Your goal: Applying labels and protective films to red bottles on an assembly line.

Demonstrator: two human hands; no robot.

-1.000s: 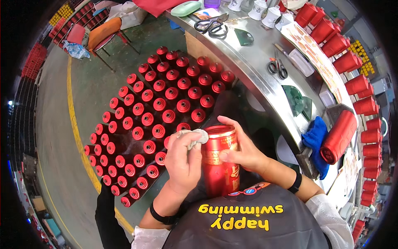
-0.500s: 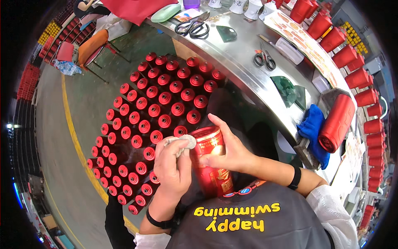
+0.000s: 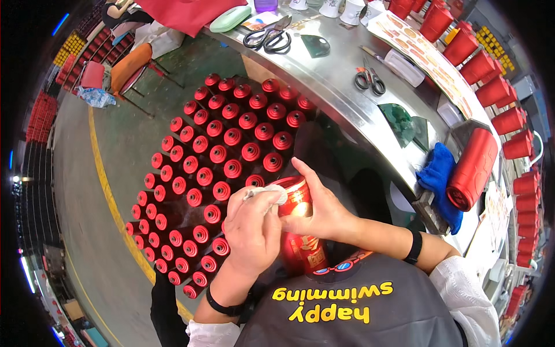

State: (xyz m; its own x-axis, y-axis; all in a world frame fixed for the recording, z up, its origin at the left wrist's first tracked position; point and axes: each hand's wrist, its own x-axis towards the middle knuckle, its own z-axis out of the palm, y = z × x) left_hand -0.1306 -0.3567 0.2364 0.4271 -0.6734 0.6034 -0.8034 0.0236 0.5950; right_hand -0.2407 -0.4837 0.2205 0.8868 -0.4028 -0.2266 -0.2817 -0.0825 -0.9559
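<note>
A glossy red cylinder with gold decoration [image 3: 302,251] stands tilted against my dark apron [image 3: 347,289]. My right hand [image 3: 321,211] grips its upper part, the thumb across the front and the index finger stretched up past the rim. In the fingers of my left hand [image 3: 252,231] is a bunched whitish cloth [image 3: 281,195], pressed to the cylinder's side near its top. The left fingers are closed round the cloth, and most of it is hidden behind them.
Rows of red cylinders with stepped tops [image 3: 232,168] stand to the left. On the metal table [image 3: 347,87] lie black scissors [image 3: 370,80], larger shears [image 3: 269,39], dark green pieces [image 3: 399,122] and a blue cloth [image 3: 437,179] beside another red cylinder [image 3: 473,168]. An orange chair [image 3: 130,66] is farther left.
My left hand with the cloth has moved slightly right, farther over the cylinder's upper side. My right hand keeps its grip, nearly in the same place.
</note>
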